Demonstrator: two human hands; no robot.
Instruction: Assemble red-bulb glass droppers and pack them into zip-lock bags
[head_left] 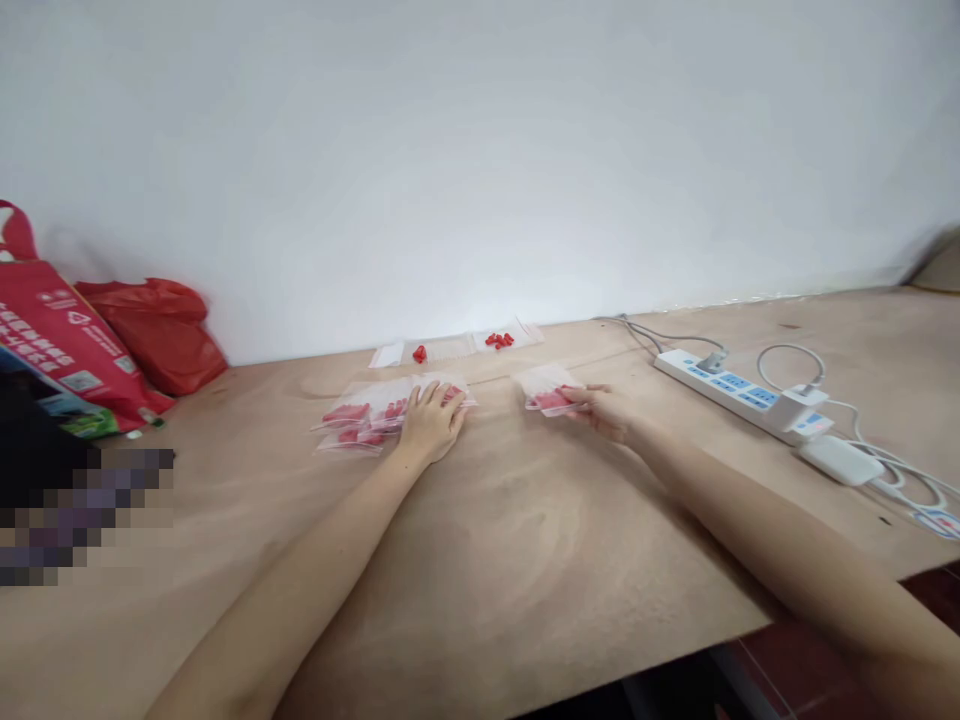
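Note:
My right hand (606,412) pinches the right edge of a small clear plastic bag (541,382) with red pieces inside. My left hand (433,420) lies with fingers spread on another bag (459,384) at the right end of a group of similar bags. To its left, overlapping clear bags (349,415) hold small red pieces. Behind, close to the wall, several loose red pieces (499,341) rest on flat clear plastic, and a small red cluster (419,354) sits further left. What exactly the red pieces are is too small to tell.
A white power strip (739,392) with a plugged-in charger (799,406) and cables lies at the right. Near it is a white adapter (840,460). At the left stand a red printed bag (71,335) and a red plastic bag (154,335). The wooden table (525,560) meets a white wall.

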